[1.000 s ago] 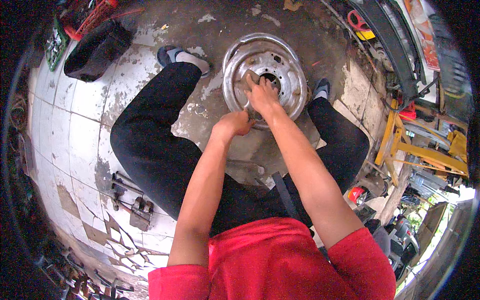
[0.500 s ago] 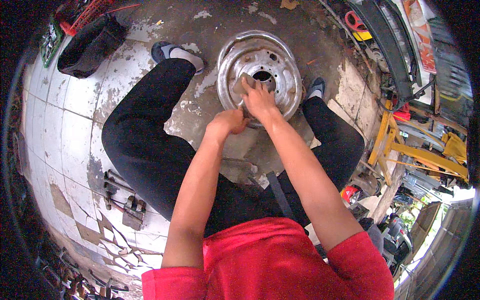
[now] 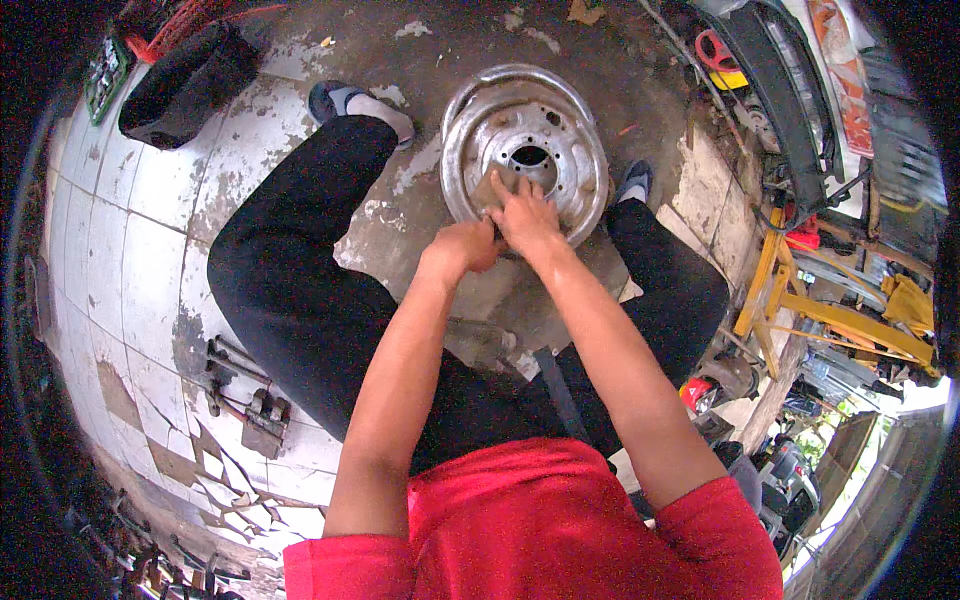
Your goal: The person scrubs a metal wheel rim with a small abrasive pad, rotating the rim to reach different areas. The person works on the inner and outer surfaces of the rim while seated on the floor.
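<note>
A bare silver steel wheel rim (image 3: 497, 128) lies tilted on the floor between my feet, its round centre hole and bolt holes showing. My left hand (image 3: 466, 246) is closed at the rim's near edge, gripping it; its fingertips are partly hidden. Pressed on the disc just short of the centre hole is my right hand (image 3: 530, 216), fingers stretched over a small brownish piece that looks like sandpaper (image 3: 505, 184). Only part of that piece shows past the fingers. Both hands are close together, nearly touching.
A metal clamp-like tool (image 3: 266, 422) lies on the cracked white tiles at left. Far left stands a dark open bag-like container (image 3: 188, 92). Along the right are a yellow metal frame (image 3: 840, 318), a long black part (image 3: 775, 90) and a red-and-white object (image 3: 697, 393).
My right hand has slid a little toward me over the disc, closer to my left hand. My left hand keeps its place at the rim's edge. The view has shifted slightly.
</note>
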`<state>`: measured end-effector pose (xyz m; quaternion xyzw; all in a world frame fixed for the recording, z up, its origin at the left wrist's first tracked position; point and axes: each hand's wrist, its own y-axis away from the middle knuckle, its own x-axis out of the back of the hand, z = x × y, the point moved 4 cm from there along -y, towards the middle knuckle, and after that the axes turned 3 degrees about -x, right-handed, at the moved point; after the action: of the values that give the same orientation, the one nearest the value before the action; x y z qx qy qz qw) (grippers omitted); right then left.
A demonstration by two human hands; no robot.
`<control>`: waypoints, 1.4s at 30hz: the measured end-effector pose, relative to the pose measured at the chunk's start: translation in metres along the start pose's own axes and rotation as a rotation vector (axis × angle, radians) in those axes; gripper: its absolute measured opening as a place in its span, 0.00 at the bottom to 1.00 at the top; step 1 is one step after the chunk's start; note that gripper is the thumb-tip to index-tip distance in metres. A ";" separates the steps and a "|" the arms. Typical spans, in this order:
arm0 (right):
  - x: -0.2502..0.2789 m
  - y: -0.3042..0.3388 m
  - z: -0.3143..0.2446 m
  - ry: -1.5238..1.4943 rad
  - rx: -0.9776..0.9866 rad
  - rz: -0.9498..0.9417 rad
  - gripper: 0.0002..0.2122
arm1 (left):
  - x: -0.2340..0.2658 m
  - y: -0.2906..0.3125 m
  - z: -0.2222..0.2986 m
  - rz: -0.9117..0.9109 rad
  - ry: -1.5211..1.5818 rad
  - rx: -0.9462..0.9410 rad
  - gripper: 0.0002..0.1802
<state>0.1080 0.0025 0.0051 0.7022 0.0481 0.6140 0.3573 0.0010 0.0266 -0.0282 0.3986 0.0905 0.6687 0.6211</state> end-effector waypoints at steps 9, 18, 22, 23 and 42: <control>0.018 -0.032 -0.008 -0.034 -0.066 0.040 0.29 | 0.005 -0.008 -0.002 -0.044 -0.061 -0.029 0.25; -0.009 0.014 0.005 -0.061 -0.027 0.056 0.25 | 0.004 0.002 0.004 0.006 -0.002 -0.045 0.25; 0.002 -0.015 0.001 -0.066 -0.041 0.132 0.26 | 0.002 -0.004 -0.003 0.017 -0.001 -0.074 0.23; 0.009 -0.024 -0.001 -0.084 -0.063 0.094 0.27 | -0.003 -0.006 -0.007 0.016 0.000 -0.086 0.22; 0.006 -0.033 0.001 -0.173 -0.064 0.084 0.30 | 0.012 0.003 0.006 -0.100 -0.092 -0.024 0.20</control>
<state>0.1226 0.0290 -0.0085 0.7421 -0.0323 0.5667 0.3564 0.0034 0.0344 -0.0169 0.4162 0.0735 0.6189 0.6620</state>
